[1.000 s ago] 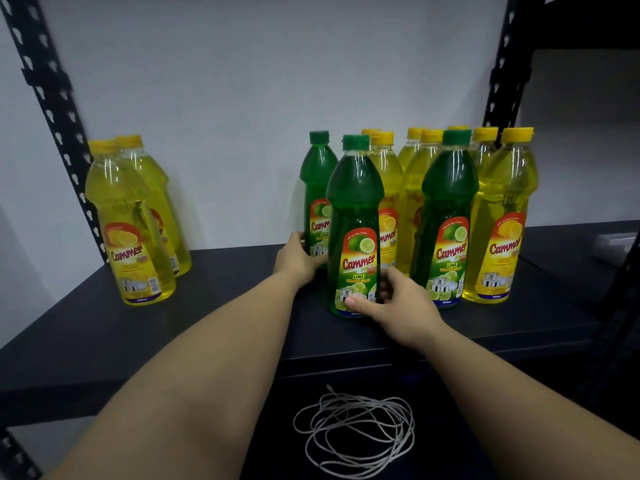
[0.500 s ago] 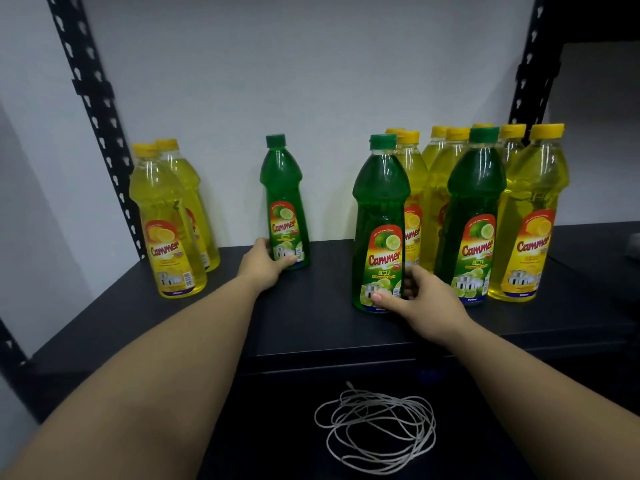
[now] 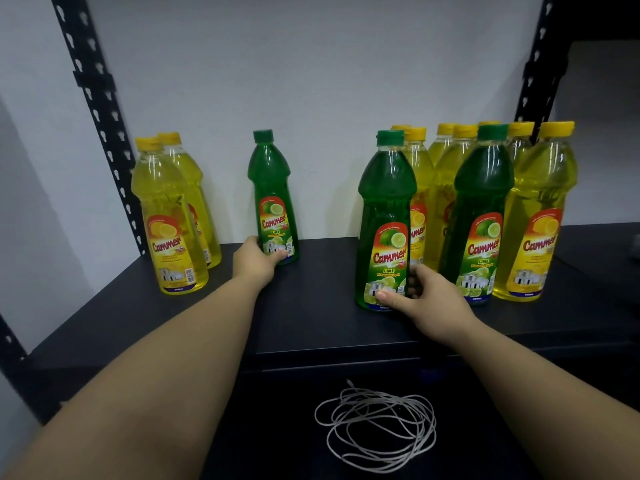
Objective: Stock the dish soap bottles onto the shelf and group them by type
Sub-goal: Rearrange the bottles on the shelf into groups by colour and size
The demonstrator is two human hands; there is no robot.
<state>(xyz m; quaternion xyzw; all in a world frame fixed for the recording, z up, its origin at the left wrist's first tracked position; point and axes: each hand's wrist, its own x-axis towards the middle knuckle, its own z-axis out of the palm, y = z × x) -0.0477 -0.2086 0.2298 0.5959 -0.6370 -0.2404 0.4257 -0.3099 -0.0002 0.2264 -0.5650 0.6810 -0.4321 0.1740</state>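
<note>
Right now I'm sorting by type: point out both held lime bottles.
Left-held lime bottle (image 3: 273, 216), head view, on its label.
Right-held lime bottle (image 3: 386, 216), head view, on its green body above the label.

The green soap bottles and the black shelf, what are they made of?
The green lime soap bottle in the right hand looks like clear, glossy plastic: light streaks shine on its shoulder and the green liquid shows through. Its cap looks like solid plastic, and the label seems printed film or paper. The black shelf looks matte, probably painted metal or board; I cannot tell which.
</note>
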